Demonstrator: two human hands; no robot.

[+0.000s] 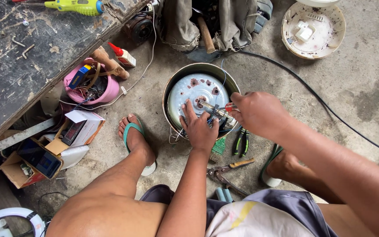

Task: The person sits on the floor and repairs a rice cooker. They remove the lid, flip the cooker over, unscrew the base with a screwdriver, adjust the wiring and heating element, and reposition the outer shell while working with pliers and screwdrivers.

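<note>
While left hand presses pot, right hand grips.

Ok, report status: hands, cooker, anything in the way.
Left hand flat on cooker base. Right hand holds screwdriver there. Wires cross the base.

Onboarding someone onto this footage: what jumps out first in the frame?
Dead centre, a round metal appliance body sits upturned on the concrete floor, the left hand pressing on its pale base plate while the right hand works a red-handled tool at the wiring in the middle. Next, the pink tub of wires and bits to the left under a worn workbench, and pliers lying near the person's knees.
</note>
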